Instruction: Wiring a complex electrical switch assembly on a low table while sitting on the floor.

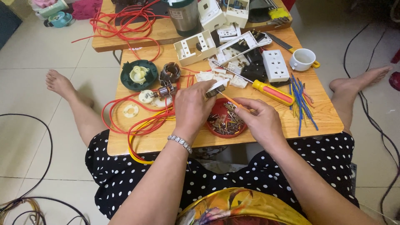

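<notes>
Red plastic marks the centre of the work: a shallow red dish of small metal screws and brass bits sits on the wooden counter, just under both hands. The left hand, a beaded silver bracelet at its wrist, reaches over the dish's left edge, its grip closed on a small white socket part held above the dish. The right hand rests at the dish's right side, its grip pinched together on a thin orange screwdriver whose tip points up and left to the white part — whether it touches I cannot tell.

Just beyond the hands lies a larger yellow-handled screwdriver, its shaft running up and left over scattered white socket pieces. Beside it, further back, a white multi-outlet socket face lies flat, and a white cup stands near the counter's far right edge. Blue wire offcuts lie fanned out to the right of the yellow handle.

To the left, red wire loops over the counter edge with yellow wire alongside, near a motor armature, a copper-wound stator and a dark green round housing — all well apart from the dish.
</notes>
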